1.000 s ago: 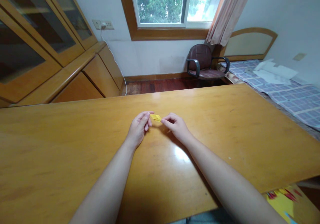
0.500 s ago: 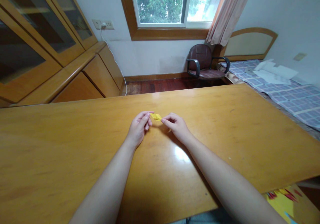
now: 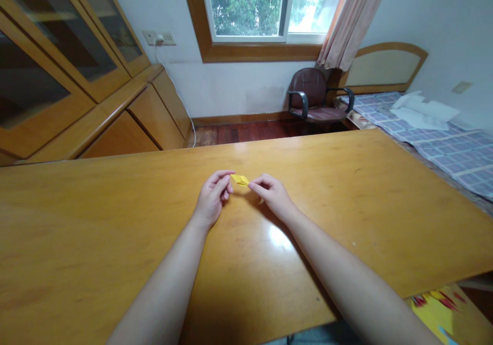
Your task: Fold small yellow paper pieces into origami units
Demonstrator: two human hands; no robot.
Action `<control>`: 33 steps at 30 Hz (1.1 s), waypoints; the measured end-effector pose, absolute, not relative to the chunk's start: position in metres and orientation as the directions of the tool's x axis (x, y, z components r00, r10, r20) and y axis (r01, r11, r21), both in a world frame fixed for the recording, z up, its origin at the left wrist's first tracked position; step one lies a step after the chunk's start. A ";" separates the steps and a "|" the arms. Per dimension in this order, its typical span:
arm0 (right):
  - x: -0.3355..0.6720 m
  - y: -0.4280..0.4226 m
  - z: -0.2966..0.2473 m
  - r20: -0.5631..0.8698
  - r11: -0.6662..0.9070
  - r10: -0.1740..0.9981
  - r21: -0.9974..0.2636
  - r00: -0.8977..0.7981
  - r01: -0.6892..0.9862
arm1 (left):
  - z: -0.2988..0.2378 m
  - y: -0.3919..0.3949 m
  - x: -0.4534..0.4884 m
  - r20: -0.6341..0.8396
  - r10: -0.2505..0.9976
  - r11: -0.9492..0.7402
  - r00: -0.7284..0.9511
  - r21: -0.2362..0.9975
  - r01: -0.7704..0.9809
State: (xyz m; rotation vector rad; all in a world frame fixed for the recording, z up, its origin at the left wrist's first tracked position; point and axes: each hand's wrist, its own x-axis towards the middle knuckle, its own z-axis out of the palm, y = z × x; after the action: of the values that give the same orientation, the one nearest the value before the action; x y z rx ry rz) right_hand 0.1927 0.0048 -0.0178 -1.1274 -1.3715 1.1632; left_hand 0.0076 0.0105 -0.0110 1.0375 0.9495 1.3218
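Note:
A small piece of folded yellow paper (image 3: 240,180) is held up between my two hands, a little above the wooden table (image 3: 308,180). My right hand (image 3: 272,193) pinches its right end between thumb and forefinger. At the left end, the thumb and forefinger of my left hand (image 3: 214,193) close around the paper's tip, with the other fingers curled beneath. Fine folds run along the paper, but its exact shape is too small to make out.
Yellow paper (image 3: 435,311) and small red pieces lie on a lower surface by the table's front right edge. Beyond the table stand a brown armchair (image 3: 310,88) and a bed (image 3: 442,129) with white sheets on it. A glass-door cabinet (image 3: 111,78) lines the left wall.
My left hand has shifted very slightly left, so a bit more of the yellow paper's left tip shows. My right hand stays in place.

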 end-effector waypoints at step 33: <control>0.194 0.005 -0.017 0.086 0.083 0.987 -0.996 -0.136 -0.024 | -0.013 0.012 0.007 0.064 0.998 -0.067 -0.020 0.961 -0.268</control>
State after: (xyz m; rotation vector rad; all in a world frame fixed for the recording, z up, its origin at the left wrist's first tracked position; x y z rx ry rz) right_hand 0.1939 0.0045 -0.0165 -1.0648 -1.3340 1.2537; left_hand 0.0068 0.0116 -0.0134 1.0468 0.9825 1.3817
